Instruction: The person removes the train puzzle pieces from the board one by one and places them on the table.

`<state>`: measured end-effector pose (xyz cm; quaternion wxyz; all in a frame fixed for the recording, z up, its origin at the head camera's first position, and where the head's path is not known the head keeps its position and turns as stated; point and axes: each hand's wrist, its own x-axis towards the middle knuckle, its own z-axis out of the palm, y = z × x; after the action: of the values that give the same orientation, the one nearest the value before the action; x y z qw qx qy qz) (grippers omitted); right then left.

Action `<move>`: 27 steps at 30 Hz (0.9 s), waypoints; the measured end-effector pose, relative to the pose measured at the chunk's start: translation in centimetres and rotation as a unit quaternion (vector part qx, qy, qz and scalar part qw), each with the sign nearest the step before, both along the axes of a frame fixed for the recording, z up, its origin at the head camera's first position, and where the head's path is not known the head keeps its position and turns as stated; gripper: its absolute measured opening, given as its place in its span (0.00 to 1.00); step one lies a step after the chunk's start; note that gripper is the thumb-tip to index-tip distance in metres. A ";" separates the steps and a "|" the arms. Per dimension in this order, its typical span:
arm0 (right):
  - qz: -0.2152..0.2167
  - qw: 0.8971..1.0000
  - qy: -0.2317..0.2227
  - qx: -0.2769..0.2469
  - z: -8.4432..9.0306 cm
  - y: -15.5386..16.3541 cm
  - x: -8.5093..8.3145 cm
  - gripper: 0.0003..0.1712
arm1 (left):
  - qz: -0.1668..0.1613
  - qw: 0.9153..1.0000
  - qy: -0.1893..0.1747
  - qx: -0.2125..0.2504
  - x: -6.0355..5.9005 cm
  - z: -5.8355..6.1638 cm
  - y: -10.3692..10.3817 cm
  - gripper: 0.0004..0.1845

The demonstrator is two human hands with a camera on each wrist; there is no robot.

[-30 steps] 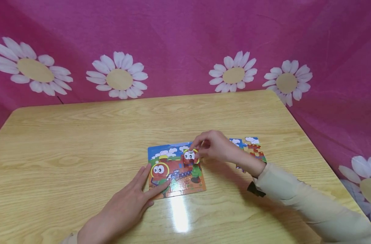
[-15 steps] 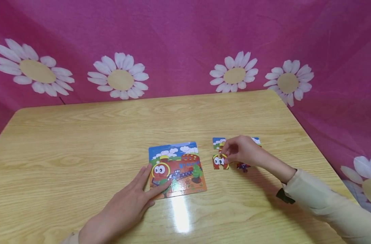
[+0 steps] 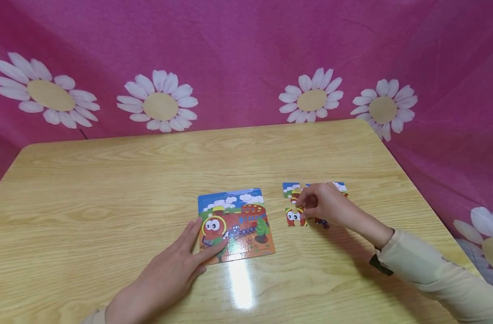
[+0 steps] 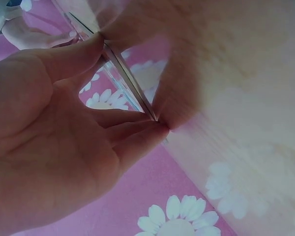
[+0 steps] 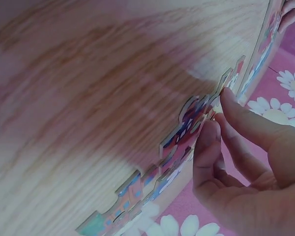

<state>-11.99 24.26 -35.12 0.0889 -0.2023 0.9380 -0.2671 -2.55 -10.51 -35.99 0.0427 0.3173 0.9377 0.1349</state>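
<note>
setting: a pale wooden table (image 3: 109, 189) with a glossy top, and behind it a pink cloth backdrop printed with white daisies (image 3: 246, 54)

puzzle board: a colourful square cardboard jigsaw board showing a red cartoon train (image 3: 235, 224) lies flat near the middle of the table, close to the person

left hand: the left hand (image 3: 167, 274) lies flat on the table, fingers straight and spread, fingertips pressing on the board's lower left corner; in the left wrist view the fingertips (image 4: 147, 132) touch the board's thin edge

loose pieces: a small cluster of loose jigsaw pieces in blue, red and white (image 3: 293, 190) sits just right of the board, apart from it

right hand: the right hand (image 3: 321, 202) rests over that cluster, fingers curled down, pinching a small jigsaw piece with cartoon eyes (image 3: 293, 217) that lies on the table at the cluster's near left edge; in the right wrist view the thumb and fingertips (image 5: 209, 132) meet at the edge of the pieces

sleeve: a cream long sleeve (image 3: 432, 279) covers the right forearm
</note>
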 end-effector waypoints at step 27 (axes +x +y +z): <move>-0.001 0.987 -0.088 -0.134 -0.9 -7.0 4.7 0.19 | -0.096 0.995 0.000 -0.023 0.7 0.1 4.5 0.33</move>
<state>-7.27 17.30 -36.02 0.1430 -0.1871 0.8825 -0.4072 -1.90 -6.01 -35.88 0.0630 0.4046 0.9059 0.1085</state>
